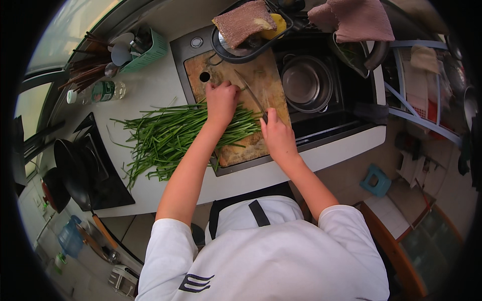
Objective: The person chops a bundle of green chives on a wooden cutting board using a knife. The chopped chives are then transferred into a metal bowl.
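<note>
My right hand (279, 135) grips the dark handle of a kitchen knife (250, 90), its blade slanting up and left over a worn wooden cutting board (248, 150). My left hand (223, 101) is above the board, left of the blade, its fingers curled. A small green piece shows between its fingertips and the blade; whether the fingers pinch it is unclear. Beneath my left hand and forearm lies a loose pile of long green stalks, likely garlic chives (162, 137). The pile spreads from the board onto the white countertop (150, 199). Part of it is hidden by my arm.
Right of the board, a steel pot (307, 84) stands in the dark sink (346, 101). Behind are a dark basket (241, 58) with a pink cloth (246, 22) and a green utensil holder (147, 56). A bottle (107, 91) and a black frying pan (71, 173) are left.
</note>
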